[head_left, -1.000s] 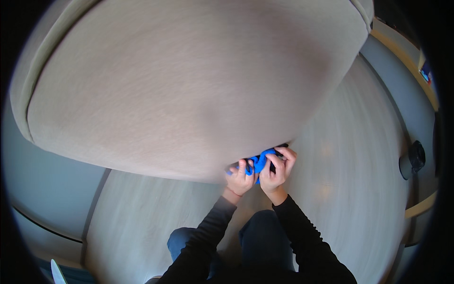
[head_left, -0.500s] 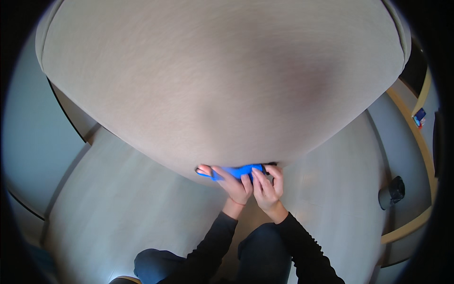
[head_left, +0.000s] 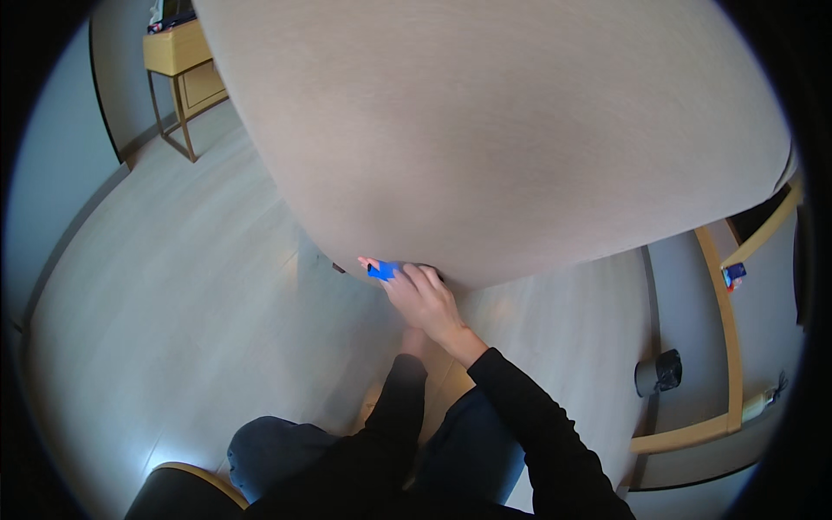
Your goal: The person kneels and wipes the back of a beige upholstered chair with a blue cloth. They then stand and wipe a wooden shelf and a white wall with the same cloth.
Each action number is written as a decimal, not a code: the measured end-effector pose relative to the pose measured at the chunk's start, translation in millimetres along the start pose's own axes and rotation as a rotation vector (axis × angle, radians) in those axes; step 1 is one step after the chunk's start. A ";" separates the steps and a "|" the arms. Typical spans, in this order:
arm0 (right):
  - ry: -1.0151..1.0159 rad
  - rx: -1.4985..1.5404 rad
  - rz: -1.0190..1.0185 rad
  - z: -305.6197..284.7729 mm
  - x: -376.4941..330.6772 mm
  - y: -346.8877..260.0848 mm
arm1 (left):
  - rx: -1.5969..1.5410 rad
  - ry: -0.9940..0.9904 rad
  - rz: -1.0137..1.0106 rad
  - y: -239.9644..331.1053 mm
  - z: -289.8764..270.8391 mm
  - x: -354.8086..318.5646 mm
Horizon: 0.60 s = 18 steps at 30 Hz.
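Note:
A small blue object with black ends (head_left: 380,271) lies in my hands, just in front of the low edge of a large beige fabric-covered piece of furniture (head_left: 520,173). My right hand (head_left: 423,299) crosses over the top, its fingers curled round the object. Behind it my left hand (head_left: 365,261) is mostly hidden; only its fingertips, closed on the blue object's left end, and its wrist show. Much of the object is covered by my fingers, and I cannot tell its kind.
A small wooden table (head_left: 177,50) with thin legs stands at the far left. To the right are a dark bin with a black bag (head_left: 656,375) and a curved wooden frame (head_left: 726,329). A round dark seat with a wooden rim (head_left: 186,496) is at lower left.
The view has swung left, bringing the wooden table in. My right hand has moved across over my left hand and now covers most of the blue object, which showed at length before.

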State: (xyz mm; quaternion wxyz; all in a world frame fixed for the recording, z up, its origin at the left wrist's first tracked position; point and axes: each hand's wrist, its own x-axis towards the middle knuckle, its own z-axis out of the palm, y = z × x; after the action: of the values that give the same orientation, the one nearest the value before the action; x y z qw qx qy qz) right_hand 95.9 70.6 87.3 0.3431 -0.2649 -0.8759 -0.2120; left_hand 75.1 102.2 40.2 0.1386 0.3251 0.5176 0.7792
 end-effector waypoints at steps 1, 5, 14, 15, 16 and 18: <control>0.013 -0.017 0.065 -6.9 0.0 0.2 | -0.023 -0.012 0.001 6.6 -2.3 1.7; 0.278 -0.096 0.107 -33.2 28.3 -4.9 | -0.091 0.001 0.119 44.3 -10.8 42.2; 0.152 -0.317 0.009 -10.8 26.0 9.1 | -0.001 0.038 0.159 25.5 -9.4 73.7; 0.071 -0.293 0.003 -6.1 15.7 11.2 | -0.014 0.015 0.103 14.5 -11.7 65.6; 0.003 -0.271 -0.008 -3.2 7.1 12.8 | -0.028 -0.014 0.048 6.1 -14.8 57.4; -0.017 -0.213 -0.023 2.7 -1.9 13.4 | -0.113 -0.079 -0.162 -1.7 -17.4 46.2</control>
State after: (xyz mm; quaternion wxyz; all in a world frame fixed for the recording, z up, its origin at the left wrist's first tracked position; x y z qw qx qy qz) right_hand 104.0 81.9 86.7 0.3033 -0.2917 -0.8542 -0.3054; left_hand 29.0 116.0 51.0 0.2395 0.3040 0.4914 0.7802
